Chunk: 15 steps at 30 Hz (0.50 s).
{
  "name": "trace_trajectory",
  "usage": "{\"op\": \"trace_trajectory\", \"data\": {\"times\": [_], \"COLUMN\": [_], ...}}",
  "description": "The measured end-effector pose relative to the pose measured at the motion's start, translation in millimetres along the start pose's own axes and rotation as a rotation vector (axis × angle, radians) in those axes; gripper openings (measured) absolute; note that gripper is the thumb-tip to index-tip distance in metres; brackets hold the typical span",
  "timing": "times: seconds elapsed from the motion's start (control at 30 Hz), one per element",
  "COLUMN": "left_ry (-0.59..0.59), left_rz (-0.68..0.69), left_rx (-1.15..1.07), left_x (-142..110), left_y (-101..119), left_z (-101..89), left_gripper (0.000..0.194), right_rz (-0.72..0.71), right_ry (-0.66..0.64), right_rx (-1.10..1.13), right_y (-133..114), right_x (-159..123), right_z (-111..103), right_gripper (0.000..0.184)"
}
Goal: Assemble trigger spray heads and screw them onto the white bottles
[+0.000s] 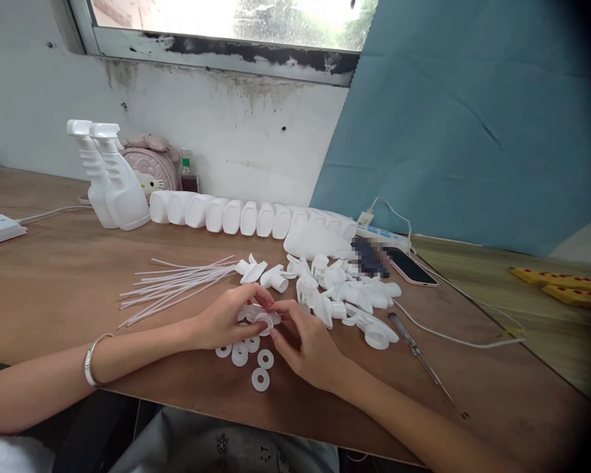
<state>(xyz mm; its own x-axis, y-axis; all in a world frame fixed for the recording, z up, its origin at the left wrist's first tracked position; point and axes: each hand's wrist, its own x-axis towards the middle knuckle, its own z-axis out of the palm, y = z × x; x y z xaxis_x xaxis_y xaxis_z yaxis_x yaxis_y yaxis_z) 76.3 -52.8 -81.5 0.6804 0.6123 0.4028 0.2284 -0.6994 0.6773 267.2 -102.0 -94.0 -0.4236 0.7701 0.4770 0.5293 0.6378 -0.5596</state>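
My left hand (224, 322) and my right hand (308, 345) meet near the front of the brown table (54, 289). Both have their fingers pinched on a small white plastic spray-head part (262, 317) held between them. Just below the hands lie several white plastic rings (260, 379). A heap of white trigger spray heads (339, 292) sits just right of the hands. A bundle of thin white dip tubes (177, 282) fans out to the left. A silver bangle is on my left wrist.
A row of white bottles (246, 217) lies on its side along the wall, with two assembled spray bottles (113, 177) standing at the left. A phone (414, 266), a power strip (381, 235) with cables, and a screwdriver (418, 355) are on the right.
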Motion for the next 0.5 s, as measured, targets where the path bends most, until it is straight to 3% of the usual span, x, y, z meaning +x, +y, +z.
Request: {"op": "trace_trajectory", "data": {"times": [0.13,0.33,0.5], "left_ry": [0.061,0.068,0.014], "left_rz": [-0.029,-0.109,0.022], "left_rx": [-0.017,-0.099,0.006], "left_x": [-0.3,0.6,1.2], "left_y": [-2.4,1.7,-0.4], "left_z": [0.1,-2.2,-5.3], "left_gripper": [0.027,0.015,0.021], "right_rz": [0.002,0.05,-0.043], "right_ry": [-0.008,0.021,0.053], "right_rx": [0.005,-0.071,-0.114], "right_y": [3.5,6.3,5.4], "right_x": [0.2,-0.5,0.6], "right_z": [1.2,2.5,1.5], "right_gripper": [0.039,0.018,0.009]}}
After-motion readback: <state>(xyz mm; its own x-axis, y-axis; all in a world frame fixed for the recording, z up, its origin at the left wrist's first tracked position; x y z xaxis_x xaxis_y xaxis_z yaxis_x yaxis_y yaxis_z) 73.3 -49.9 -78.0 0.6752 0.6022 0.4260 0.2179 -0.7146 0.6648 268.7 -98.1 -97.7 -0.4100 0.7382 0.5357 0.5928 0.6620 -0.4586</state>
